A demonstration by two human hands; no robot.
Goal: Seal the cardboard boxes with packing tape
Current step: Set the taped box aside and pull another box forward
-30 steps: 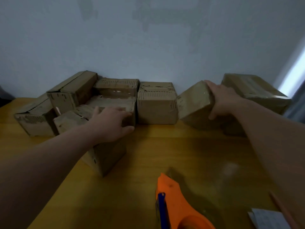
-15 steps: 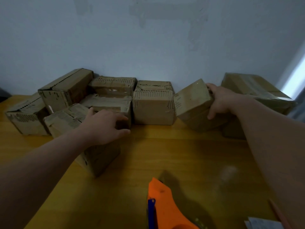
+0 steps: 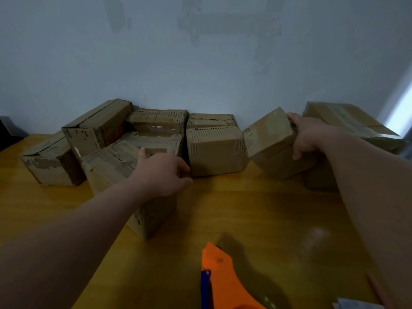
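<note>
Head camera, looking down a yellow wooden counter [image 3: 256, 219] to a row of cardboard boxes pushed up against a pale wall.

The left hand [image 3: 160, 172] lies on top of the near box [image 3: 116, 166], which stands forward of the row with one corner turned toward the viewer. Its fingers curl over the box's far right top edge and hold it. The right hand [image 3: 310, 137] grips the tilted box [image 3: 269, 139] at its raised right corner, thumb on the front face and fingers wrapped over the top. That box rests on a lower edge, just beside the middle box [image 3: 214, 150] on one side and the large box [image 3: 347, 123] on the other.

Between the row and the orange tape dispenser [image 3: 223, 279] lies an open stretch of counter, widest in the centre and to the right. The counter's left edge runs past the left-end box [image 3: 49, 163], with darkness beyond it.

The frame's bottom edge cuts off the dispenser, so its roll cannot be seen. A slip of paper [image 3: 354, 305] is clipped at the bottom right corner. The right forearm hides the large box's lower front and where the tilted box meets it. The light is dim, so tape on the rear boxes is hard to make out.
</note>
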